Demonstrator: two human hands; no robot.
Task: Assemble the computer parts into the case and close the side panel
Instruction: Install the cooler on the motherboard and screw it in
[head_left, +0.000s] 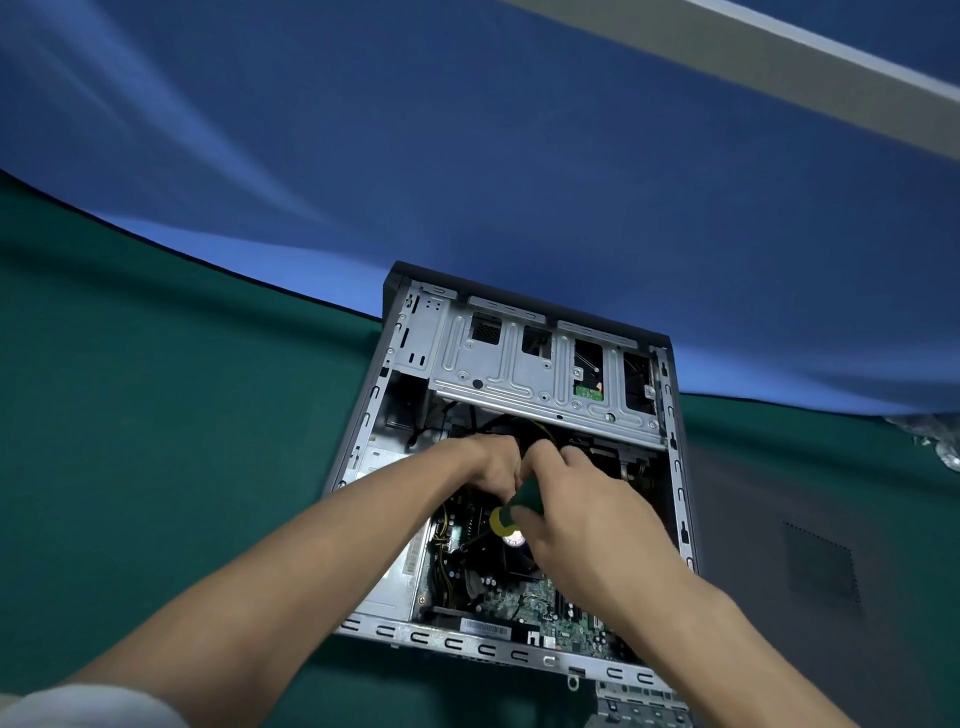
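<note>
1. Case (670, 467) lies on its side on the green tabletop (156, 415), open side up, with the motherboard (540, 603) exposed near the viewer and the silver drive cage (519, 364) at the far end.
2. Side panel (779, 545), dark grey, lies flat on the tabletop just beside the case on the right.
3. Right hand (582, 514) grips a screwdriver (514, 514) by its green and yellow handle, over the middle of the case interior.
4. Left hand (493, 462) reaches into the case with fingers curled, touching the right hand; what it holds cannot be told.
5. Blue cloth backdrop (467, 156) hangs behind the tabletop.
</note>
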